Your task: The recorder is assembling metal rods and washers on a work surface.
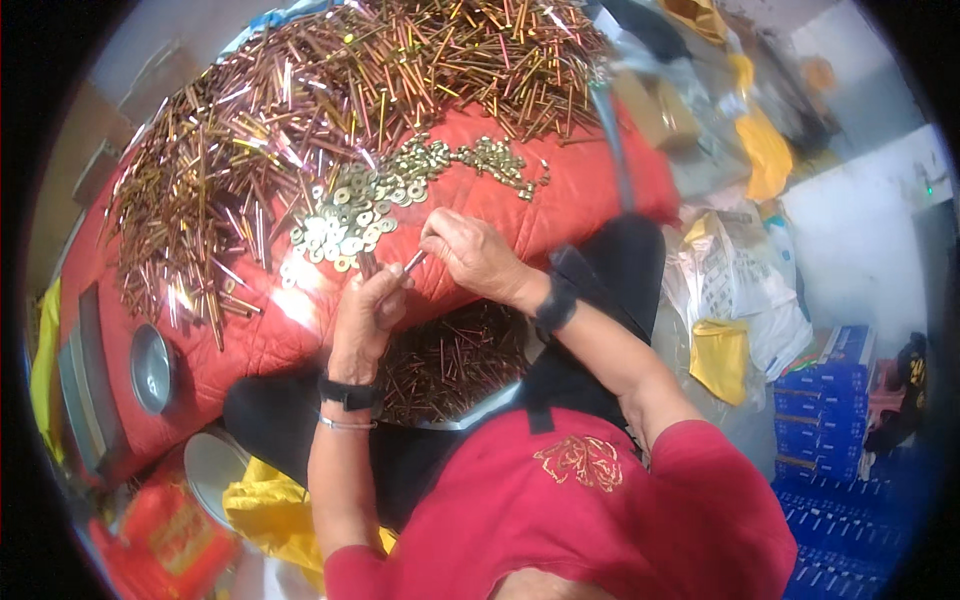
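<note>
My left hand is closed around a bolt whose shank slants up to the right; the shafts of other bolts seem to show beside its fingers. At the upper end of that bolt, my right hand pinches with thumb and fingers, and whatever sits in the pinch is hidden. Just beyond both hands lie flat round washers in a loose heap. Small brass-coloured nuts spread behind them to the right. A large pile of long coppery bolts covers the far side of the red quilted cover.
Below my hands, between my legs, is a container of assembled-looking bolts. A grey metal bowl rests at the left. Blue boxes are stacked at the right, near yellow and white bags. A red bag lies lower left.
</note>
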`<action>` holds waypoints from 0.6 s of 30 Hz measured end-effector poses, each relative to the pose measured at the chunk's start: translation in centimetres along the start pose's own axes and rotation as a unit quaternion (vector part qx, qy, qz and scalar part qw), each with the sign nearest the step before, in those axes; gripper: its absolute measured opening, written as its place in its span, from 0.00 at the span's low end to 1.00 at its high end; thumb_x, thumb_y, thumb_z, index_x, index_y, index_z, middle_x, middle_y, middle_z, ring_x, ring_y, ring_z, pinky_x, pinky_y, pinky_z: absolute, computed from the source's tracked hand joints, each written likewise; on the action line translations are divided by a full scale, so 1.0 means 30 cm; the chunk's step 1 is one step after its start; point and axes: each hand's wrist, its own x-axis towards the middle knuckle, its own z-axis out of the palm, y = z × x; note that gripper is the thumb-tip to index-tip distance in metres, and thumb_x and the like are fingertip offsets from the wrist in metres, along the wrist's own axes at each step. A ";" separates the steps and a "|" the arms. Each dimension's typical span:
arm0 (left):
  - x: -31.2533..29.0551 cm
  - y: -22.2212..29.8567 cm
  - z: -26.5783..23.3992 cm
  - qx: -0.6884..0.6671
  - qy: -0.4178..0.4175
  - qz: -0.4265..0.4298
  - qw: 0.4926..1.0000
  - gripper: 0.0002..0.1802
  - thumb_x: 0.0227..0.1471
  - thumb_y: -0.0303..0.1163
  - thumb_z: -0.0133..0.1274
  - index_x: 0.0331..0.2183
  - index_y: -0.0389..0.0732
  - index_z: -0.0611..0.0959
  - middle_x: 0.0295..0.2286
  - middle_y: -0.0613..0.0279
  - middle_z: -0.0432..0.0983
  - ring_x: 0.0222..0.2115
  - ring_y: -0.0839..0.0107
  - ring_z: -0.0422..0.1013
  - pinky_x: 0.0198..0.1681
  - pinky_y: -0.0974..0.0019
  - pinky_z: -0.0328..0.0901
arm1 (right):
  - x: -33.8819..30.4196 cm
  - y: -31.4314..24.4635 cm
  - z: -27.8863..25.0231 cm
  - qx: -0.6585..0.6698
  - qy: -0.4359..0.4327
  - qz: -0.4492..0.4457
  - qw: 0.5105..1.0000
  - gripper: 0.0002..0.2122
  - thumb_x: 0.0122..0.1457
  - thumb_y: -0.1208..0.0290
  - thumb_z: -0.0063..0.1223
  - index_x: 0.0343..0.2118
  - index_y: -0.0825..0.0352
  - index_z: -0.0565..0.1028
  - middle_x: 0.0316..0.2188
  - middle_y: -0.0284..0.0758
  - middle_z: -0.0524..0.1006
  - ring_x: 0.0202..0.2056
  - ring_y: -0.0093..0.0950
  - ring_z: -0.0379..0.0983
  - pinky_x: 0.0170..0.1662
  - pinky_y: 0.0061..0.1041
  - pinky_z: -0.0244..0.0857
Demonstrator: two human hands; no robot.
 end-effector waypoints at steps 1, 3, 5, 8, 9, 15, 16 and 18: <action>-0.009 0.000 0.024 0.076 0.050 0.032 0.995 0.11 0.51 0.33 0.55 0.21 0.39 0.76 0.11 0.78 0.58 0.11 0.84 0.52 0.14 0.75 0.46 | -0.010 0.003 -0.003 -0.003 -0.007 0.021 1.000 0.05 0.60 0.73 0.45 0.29 0.69 0.67 0.26 0.44 0.71 0.29 0.40 0.70 0.34 0.32 0.63; -0.006 -0.026 0.043 0.272 0.065 0.206 0.938 0.13 0.50 0.31 0.55 0.19 0.38 0.74 0.11 0.76 0.55 0.11 0.81 0.52 0.15 0.73 0.48 | -0.016 0.014 -0.021 0.065 -0.027 0.043 0.997 0.08 0.59 0.71 0.46 0.27 0.69 0.67 0.24 0.44 0.71 0.28 0.41 0.70 0.31 0.34 0.63; -0.023 -0.021 0.028 0.421 0.039 0.238 0.874 0.15 0.49 0.29 0.56 0.17 0.36 0.71 0.14 0.71 0.56 0.16 0.81 0.53 0.19 0.71 0.52 | -0.020 0.026 -0.074 0.133 -0.130 0.085 0.979 0.09 0.59 0.68 0.47 0.27 0.69 0.67 0.22 0.42 0.70 0.26 0.38 0.69 0.31 0.33 0.63; -0.031 0.025 0.057 0.501 -0.021 0.292 0.814 0.16 0.50 0.29 0.56 0.17 0.35 0.69 0.17 0.70 0.57 0.21 0.83 0.53 0.23 0.72 0.53 | 0.001 0.084 -0.216 0.150 -0.198 0.122 0.961 0.09 0.62 0.67 0.45 0.33 0.69 0.71 0.26 0.35 0.70 0.31 0.25 0.67 0.36 0.25 0.64; -0.028 0.023 0.046 0.472 0.011 0.265 0.841 0.16 0.50 0.29 0.56 0.17 0.35 0.70 0.18 0.70 0.57 0.22 0.82 0.54 0.24 0.72 0.53 | 0.012 0.138 -0.262 0.059 -0.140 0.098 0.984 0.08 0.60 0.69 0.47 0.34 0.70 0.72 0.28 0.37 0.72 0.32 0.29 0.69 0.37 0.27 0.65; 0.040 -0.020 -0.078 0.423 0.173 0.245 0.855 0.03 0.51 0.25 0.53 0.27 0.36 0.77 0.19 0.68 0.59 0.22 0.76 0.59 0.26 0.71 0.56 | 0.024 0.540 -0.450 -0.415 0.033 0.078 0.906 0.04 0.51 0.80 0.44 0.29 0.66 0.69 0.29 0.42 0.69 0.35 0.43 0.71 0.34 0.40 0.66; 0.052 -0.006 -0.072 0.458 0.186 0.300 0.816 0.02 0.50 0.23 0.52 0.29 0.35 0.77 0.20 0.65 0.61 0.23 0.73 0.60 0.27 0.69 0.57 | 0.017 0.584 -0.453 -0.436 0.027 0.065 0.897 0.04 0.51 0.80 0.44 0.30 0.66 0.69 0.29 0.42 0.69 0.34 0.42 0.72 0.33 0.40 0.67; 0.078 0.017 -0.053 0.523 0.206 0.401 0.723 0.05 0.48 0.20 0.50 0.32 0.35 0.77 0.23 0.61 0.65 0.24 0.66 0.63 0.28 0.66 0.60 | 0.003 0.627 -0.444 -0.459 0.029 0.053 0.886 0.04 0.51 0.79 0.44 0.30 0.64 0.69 0.31 0.42 0.69 0.33 0.42 0.72 0.32 0.39 0.68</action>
